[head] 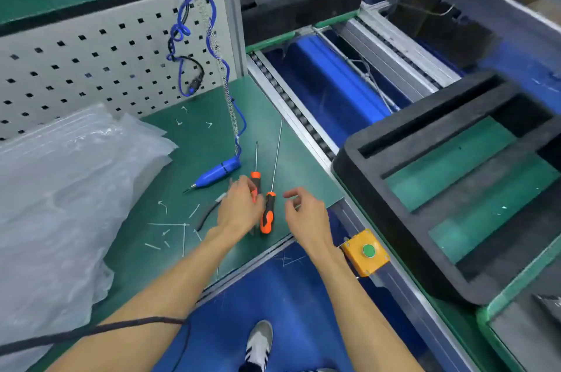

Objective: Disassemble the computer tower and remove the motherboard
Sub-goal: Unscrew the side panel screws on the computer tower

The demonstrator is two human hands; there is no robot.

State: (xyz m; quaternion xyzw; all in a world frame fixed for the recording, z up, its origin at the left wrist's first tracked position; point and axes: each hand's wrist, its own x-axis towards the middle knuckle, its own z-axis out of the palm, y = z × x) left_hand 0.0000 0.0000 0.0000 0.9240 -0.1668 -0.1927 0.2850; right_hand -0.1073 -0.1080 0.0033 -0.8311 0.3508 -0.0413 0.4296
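Reaching left hand (239,207) onto orange screwdriver (254,182); no writing legible.

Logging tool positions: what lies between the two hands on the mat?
In the head view, the longer orange-and-black screwdriver lies between left hand and right hand.

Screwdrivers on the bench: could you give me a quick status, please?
Left hand on shorter screwdriver. Right hand open, empty. Longer screwdriver lies between them. No tower visible.
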